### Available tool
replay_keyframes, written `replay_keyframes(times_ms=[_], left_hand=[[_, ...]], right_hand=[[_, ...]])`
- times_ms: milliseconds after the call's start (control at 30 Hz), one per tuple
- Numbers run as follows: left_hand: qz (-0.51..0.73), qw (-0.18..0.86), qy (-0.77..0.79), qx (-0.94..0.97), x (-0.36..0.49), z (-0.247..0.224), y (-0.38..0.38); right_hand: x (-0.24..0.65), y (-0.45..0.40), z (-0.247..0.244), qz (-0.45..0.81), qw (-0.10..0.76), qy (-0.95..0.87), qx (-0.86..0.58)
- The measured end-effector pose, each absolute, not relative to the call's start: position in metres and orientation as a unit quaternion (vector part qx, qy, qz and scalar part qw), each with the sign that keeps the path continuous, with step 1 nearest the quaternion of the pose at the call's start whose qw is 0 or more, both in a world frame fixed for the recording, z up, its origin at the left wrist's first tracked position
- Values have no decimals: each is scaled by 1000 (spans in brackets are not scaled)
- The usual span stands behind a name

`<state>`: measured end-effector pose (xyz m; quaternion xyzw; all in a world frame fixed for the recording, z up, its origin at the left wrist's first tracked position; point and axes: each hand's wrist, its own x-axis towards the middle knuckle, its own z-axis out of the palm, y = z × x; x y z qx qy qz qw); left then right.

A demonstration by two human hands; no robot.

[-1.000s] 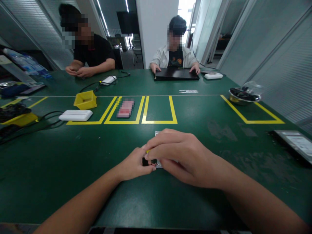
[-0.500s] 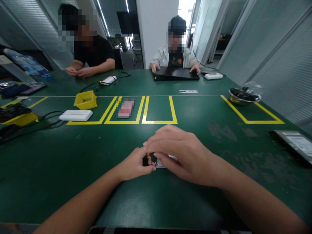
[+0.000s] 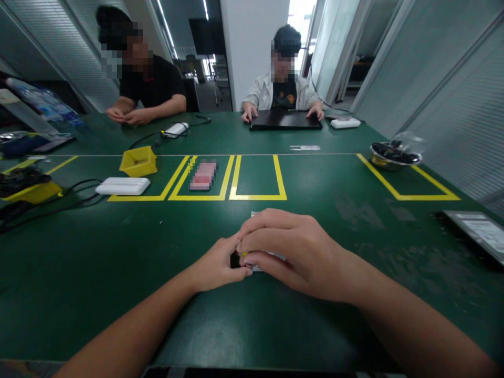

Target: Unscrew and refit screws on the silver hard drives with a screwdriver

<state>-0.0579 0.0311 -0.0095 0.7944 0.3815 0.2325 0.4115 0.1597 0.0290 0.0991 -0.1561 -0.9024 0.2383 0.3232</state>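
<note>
A flat silvery thing [image 3: 258, 268] lies on the green table under my hands, mostly hidden, so I cannot make out its kind. My left hand [image 3: 218, 265] is at its left side, thumb at the near edge and fingers curled round the far side, holding it. Over its top arches my right hand [image 3: 293, 252], closed, with thumb and fingertips brought together near my left fingertips. A small yellow bit [image 3: 244, 254] shows between the right thumb and fingers; what it belongs to is hidden.
A hard drive [image 3: 476, 236] lies at the right. Yellow tape marks [image 3: 258, 197] cross the table, with a pink phone-like thing [image 3: 203, 176], a white power strip [image 3: 123, 186], a yellow bin [image 3: 137, 161] and a metal bowl [image 3: 395, 157]. Two people sit opposite, one holding a black laptop-like panel [image 3: 285, 119].
My right fingertips have come down and closed toward the thumb, covering the gap where a round silvery part showed. My left hand stays put. The person opposite has lowered the black panel.
</note>
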Motion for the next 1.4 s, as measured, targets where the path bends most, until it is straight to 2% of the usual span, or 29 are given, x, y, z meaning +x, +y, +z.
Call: replay_keyframes(times_ms=[333, 767, 1400], left_hand=[[211, 389, 406, 800, -57, -9, 31], [201, 402, 406, 796, -59, -13, 33], [219, 415, 392, 791, -57, -11, 32]], right_hand=[[163, 27, 102, 246, 313, -905, -151], [161, 26, 104, 175, 269, -924, -209], [162, 28, 100, 198, 323, -911, -162]])
